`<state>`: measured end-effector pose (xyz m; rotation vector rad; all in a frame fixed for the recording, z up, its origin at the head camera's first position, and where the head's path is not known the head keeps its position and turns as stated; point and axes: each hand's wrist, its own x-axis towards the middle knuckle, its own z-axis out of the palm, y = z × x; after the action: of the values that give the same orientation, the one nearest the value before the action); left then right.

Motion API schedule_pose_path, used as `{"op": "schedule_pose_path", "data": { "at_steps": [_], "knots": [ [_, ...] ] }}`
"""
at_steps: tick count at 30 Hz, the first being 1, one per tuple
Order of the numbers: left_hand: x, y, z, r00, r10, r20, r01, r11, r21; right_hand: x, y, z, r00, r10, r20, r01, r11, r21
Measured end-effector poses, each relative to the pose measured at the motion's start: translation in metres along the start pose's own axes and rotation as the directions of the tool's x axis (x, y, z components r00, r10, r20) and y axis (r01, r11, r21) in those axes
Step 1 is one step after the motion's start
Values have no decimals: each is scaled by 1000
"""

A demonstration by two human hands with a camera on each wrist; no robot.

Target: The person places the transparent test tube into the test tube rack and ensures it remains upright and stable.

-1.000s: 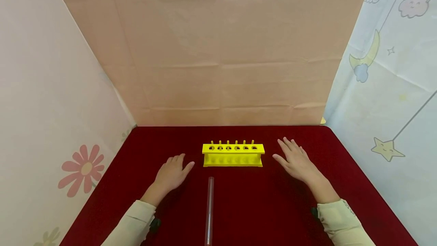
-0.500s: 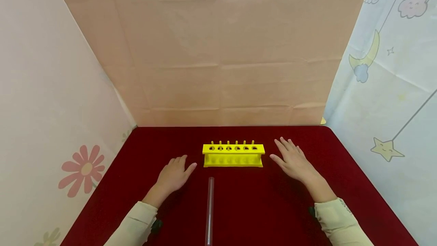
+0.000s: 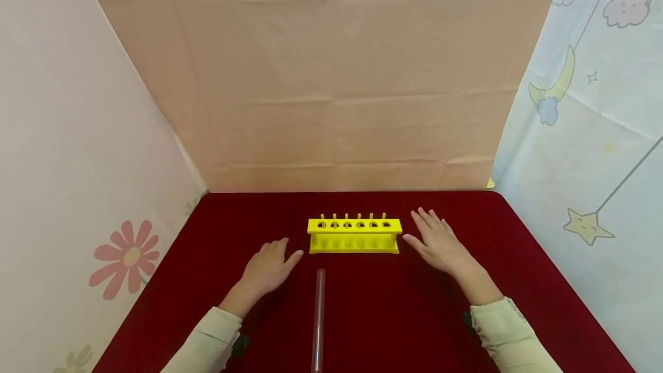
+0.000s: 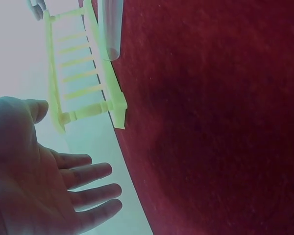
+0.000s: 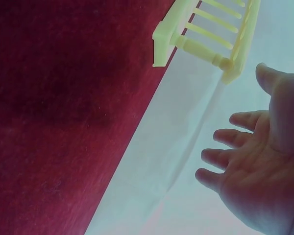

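Here, nearest you, the clear test tube lies flat on the red cloth, just inboard of your left thumb. Your left hand rests palm-down, fingers relaxed and holding nothing; your right hand likewise, fingers spread. Beyond your fingertips, between both hands, stands the yellow rack, holes unfilled. Judged stage: approach, nothing grasped. Next calls for pinching the tube.

One yellow test-tube rack with six holes; one clear tube; two hands.
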<state>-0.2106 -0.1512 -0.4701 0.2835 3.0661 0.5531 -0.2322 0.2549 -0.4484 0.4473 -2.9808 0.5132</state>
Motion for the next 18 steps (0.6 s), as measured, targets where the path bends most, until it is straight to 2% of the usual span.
{"op": "schedule_pose_path", "data": {
  "at_steps": [18],
  "knots": [
    [-8,20,5,998,35,61,-33,999,-35,7,-16,7,999,-29,13,30,999,-16]
  ]
}}
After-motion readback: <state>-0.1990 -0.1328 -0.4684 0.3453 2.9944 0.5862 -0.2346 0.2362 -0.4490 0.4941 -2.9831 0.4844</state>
